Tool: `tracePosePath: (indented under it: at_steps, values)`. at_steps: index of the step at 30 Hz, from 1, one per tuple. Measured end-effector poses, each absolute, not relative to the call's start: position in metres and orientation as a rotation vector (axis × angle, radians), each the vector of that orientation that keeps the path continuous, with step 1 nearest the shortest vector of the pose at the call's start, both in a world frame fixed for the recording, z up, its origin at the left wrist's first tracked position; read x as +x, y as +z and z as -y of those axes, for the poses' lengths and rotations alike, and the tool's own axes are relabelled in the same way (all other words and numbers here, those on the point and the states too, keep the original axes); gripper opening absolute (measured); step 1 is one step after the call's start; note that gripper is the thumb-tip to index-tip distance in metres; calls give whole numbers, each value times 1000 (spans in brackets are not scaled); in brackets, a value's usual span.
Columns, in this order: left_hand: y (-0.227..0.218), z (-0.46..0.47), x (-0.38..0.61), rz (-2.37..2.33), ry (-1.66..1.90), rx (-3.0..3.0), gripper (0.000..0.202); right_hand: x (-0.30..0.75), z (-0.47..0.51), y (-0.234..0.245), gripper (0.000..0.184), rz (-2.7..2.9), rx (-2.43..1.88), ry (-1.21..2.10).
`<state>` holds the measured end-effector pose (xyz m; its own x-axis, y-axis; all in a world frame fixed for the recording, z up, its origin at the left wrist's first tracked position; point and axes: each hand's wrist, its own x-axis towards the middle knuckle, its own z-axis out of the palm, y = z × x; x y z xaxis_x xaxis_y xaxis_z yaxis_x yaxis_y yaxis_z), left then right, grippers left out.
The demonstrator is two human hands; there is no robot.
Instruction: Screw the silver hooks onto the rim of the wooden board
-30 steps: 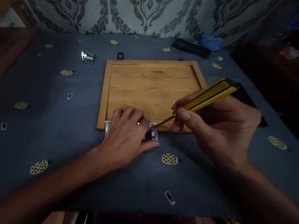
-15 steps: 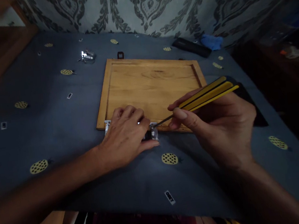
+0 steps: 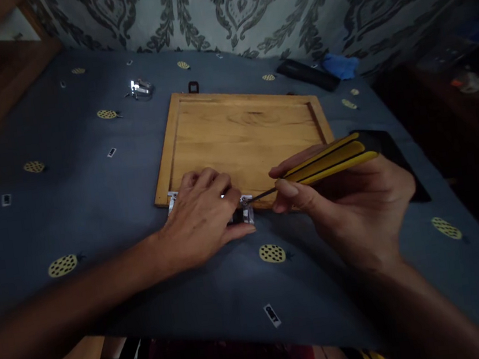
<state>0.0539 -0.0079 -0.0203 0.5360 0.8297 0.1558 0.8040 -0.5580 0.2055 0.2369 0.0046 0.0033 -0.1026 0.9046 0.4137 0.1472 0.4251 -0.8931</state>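
Observation:
A framed wooden panel [image 3: 238, 133] lies flat on the cloth-covered table. My left hand [image 3: 206, 215] is curled over a shiny metal fitting [image 3: 247, 210] at the panel's near edge, thumb below and fingers on top. Only the fitting's two ends show; its middle is under the hand. In my right hand [image 3: 351, 206] is a screwdriver [image 3: 328, 161] with a yellow and black handle, held between thumb and fingers. Its thin shaft slants down to the left, and the tip meets the right end of the fitting.
Another shiny metal fitting [image 3: 141, 89] rests at the back left. A dark bracket [image 3: 193, 87] sticks out behind the panel. Toward the back right lie a black case [image 3: 307, 75] and a blue cloth [image 3: 340, 66]. A flat black item [image 3: 393, 154] is partly behind my right hand.
The screwdriver's handle has turned and dipped slightly, with my right hand shifting a little. My left hand and the panel stay in place.

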Motion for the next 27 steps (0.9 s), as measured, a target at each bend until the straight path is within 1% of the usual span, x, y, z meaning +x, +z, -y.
tracePosePath:
  at_steps: [3, 6, 9, 22, 27]
  values:
    - [-21, 8, 53, -1402, 388, 2663, 43, 238, -5, 3, 12, 1478, -891, 776]
    - [-21, 8, 53, -1387, 403, 2670, 43, 240, -6, 5, 14, 1472, -925, 761]
    - [-21, 8, 53, -1399, 395, 2667, 45, 239, -8, 5, 11, 1511, -960, 744]
    - [-21, 8, 53, -1408, 396, 2680, 44, 235, -7, 4, 12, 1501, -950, 817]
    - [-22, 8, 54, -1413, 407, 2692, 44, 235, -8, 4, 16, 1512, -940, 844]
